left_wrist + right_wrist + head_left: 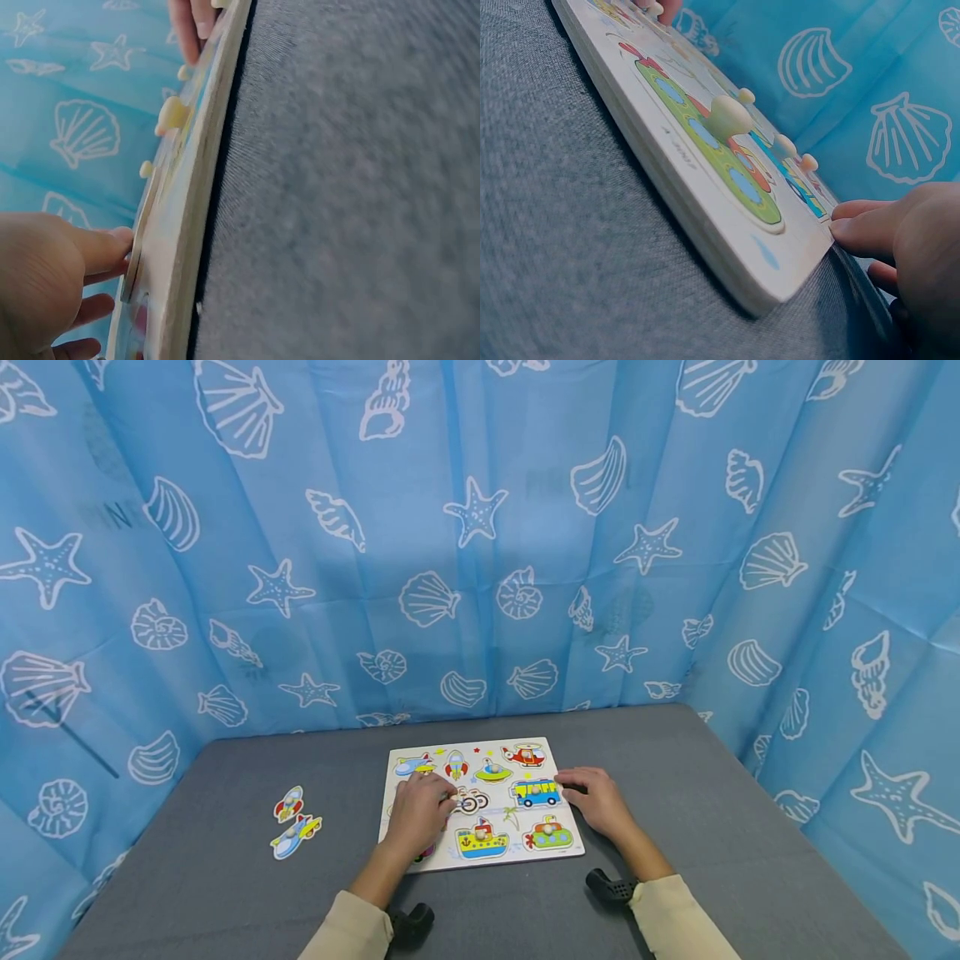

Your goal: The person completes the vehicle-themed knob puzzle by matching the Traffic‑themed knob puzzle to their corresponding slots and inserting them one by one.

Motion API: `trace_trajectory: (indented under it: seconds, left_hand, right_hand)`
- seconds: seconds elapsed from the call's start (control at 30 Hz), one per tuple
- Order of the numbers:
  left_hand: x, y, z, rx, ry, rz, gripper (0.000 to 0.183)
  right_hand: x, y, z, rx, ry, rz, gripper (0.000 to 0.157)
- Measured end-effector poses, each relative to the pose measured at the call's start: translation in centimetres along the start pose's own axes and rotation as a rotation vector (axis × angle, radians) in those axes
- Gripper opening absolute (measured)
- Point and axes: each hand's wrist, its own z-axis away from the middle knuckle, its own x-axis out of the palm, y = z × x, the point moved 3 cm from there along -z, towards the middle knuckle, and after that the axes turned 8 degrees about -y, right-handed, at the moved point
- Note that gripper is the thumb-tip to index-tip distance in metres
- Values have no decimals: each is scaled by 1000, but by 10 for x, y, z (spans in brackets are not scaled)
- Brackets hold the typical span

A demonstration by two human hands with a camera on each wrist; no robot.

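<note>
A wooden peg puzzle board (450,858) with vehicle pictures lies on the grey table. My left hand (422,810) is over its left half, beside the bicycle piece (472,800). In the left wrist view, that hand's thumb is on the edge of a thin puzzle piece (133,259) that stands slightly proud of the board; its picture is hidden. At the board's right edge, by the bus piece (536,792), my right hand (600,802) holds the rim with thumb and index fingertips. The submarine piece (705,142) sits in its recess near the front right corner.
To the left, a loose rocket piece (288,804) and airplane piece (296,837) lie on the grey tabletop (225,877). A blue curtain (480,635) with white shells and starfish hangs behind and around the table. Black wrist devices (611,887) are worn below both hands.
</note>
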Motion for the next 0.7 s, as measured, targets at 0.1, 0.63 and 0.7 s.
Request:
trace_trajectory:
  seconds: [0.1,0.63,0.7]
  left_hand:
    - [2,1,-2,-11,-17,-4,12]
    - [5,7,-12,-67,-69,13,13]
    - [6,7,-13,-64,-67,8,13]
  right_hand:
    - [-1,0,1,-4,1,2,28]
    - [-1,-2,2,-8,8,10,28]
    - [-1,-2,2,-11,9,10,27]
